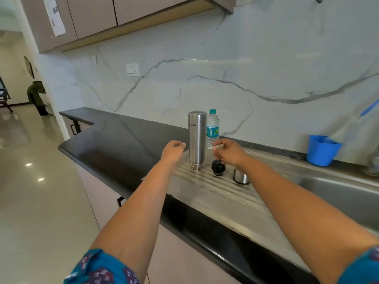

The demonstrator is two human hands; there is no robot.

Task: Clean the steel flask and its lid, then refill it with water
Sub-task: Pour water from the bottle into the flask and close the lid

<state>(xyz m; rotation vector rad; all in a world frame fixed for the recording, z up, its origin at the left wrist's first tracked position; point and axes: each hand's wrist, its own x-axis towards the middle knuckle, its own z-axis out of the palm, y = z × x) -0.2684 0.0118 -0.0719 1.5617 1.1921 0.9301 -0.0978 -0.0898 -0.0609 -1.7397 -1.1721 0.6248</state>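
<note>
The steel flask (196, 140) stands upside down, mouth down, on the ribbed steel drainboard (215, 193). Right of it lies its black stopper lid (218, 167), and further right a steel cup cap (241, 177), partly hidden by my right forearm. A clear plastic water bottle (212, 128) with a teal cap stands just behind the flask. My left hand (173, 151) hovers left of the flask, fingers loosely curled, holding nothing. My right hand (228, 151) hovers right of the flask above the stopper, fingers bent and apart, empty. Neither hand touches the flask.
A blue plastic tub (322, 149) stands on the counter at the back right. The steel sink basin (344, 193) drops away at the right. Black countertop (114, 148) stretches left to an edge, with floor beyond. Wall cabinets (92, 19) hang overhead.
</note>
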